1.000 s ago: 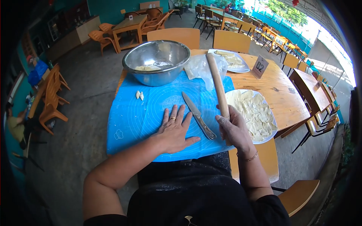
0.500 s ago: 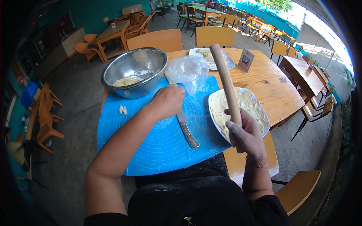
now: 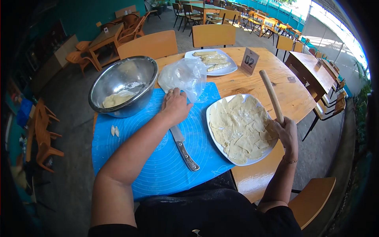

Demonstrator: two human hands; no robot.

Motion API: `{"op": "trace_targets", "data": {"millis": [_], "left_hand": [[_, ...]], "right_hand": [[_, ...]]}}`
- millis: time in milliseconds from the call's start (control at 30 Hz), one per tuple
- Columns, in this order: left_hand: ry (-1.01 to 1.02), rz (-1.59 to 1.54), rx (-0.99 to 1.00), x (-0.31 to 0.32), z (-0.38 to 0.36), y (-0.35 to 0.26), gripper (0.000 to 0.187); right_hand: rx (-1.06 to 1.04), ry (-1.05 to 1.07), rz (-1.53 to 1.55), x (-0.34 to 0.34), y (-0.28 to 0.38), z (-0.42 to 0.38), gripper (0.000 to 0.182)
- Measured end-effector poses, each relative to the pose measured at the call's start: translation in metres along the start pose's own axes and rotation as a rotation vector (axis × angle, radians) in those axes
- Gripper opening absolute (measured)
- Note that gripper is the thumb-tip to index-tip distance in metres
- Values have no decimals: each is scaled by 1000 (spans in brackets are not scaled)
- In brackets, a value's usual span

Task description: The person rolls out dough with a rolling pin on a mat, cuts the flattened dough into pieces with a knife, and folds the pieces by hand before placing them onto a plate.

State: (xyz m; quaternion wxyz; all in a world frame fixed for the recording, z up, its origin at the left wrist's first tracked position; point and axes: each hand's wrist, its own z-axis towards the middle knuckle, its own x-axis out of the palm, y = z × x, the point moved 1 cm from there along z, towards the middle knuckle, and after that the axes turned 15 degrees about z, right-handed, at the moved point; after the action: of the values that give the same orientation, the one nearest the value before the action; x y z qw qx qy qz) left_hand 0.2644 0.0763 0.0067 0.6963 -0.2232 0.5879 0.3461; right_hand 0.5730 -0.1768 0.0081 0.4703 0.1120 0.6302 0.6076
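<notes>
My right hand is wrapped round the lower end of a wooden rolling pin, which points up and away at the right rim of a white plate. Thin flat pieces of dough overlap across that plate, dusted with flour. My left hand lies palm down at the near edge of a clear plastic bag, its fingers loosely apart and their tips partly hidden. Below it, a knife rests on the blue pastry mat, its blade partly covered by my forearm.
A steel bowl with dough stands at the left. Two small dough bits lie on the mat. Behind are a plate of rolled pieces and a number card. Chairs surround the wooden table.
The rolling pin and my right hand have moved right, from over the dough plate to its rim. My left hand has gone from closed to loosely spread by the bag. The view has shifted.
</notes>
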Motion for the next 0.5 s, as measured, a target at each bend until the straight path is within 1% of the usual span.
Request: {"op": "trace_targets", "data": {"millis": [33,100,133,200,233,267,300,333,400,433,500], "left_hand": [[0,0,-1,0,1,-1,43],[-37,-35,-38,2,5,-4,30],[-40,-35,-33,5,9,-5,30],[-58,-33,-47,9,17,-3,20],[-56,-34,-46,8,22,-3,20],[13,-11,-11,9,26,-1,16],[82,13,25,7,28,-1,15],[86,15,29,4,29,-3,15],[156,50,14,1,32,-6,19],[154,54,18,0,32,-8,19],[131,63,-35,2,29,-10,24]], "right_hand": [[3,44,24,0,-3,4,25],[13,71,13,4,-6,11,23],[23,99,1,5,-5,13,22],[50,100,56,10,2,9,21],[76,118,68,11,7,7,21],[102,137,80,11,9,6,21],[64,128,62,12,4,8,22],[69,127,63,11,2,8,22],[53,107,89,14,2,7,24],[54,102,92,14,3,8,24],[66,111,132,16,3,7,25]]}}
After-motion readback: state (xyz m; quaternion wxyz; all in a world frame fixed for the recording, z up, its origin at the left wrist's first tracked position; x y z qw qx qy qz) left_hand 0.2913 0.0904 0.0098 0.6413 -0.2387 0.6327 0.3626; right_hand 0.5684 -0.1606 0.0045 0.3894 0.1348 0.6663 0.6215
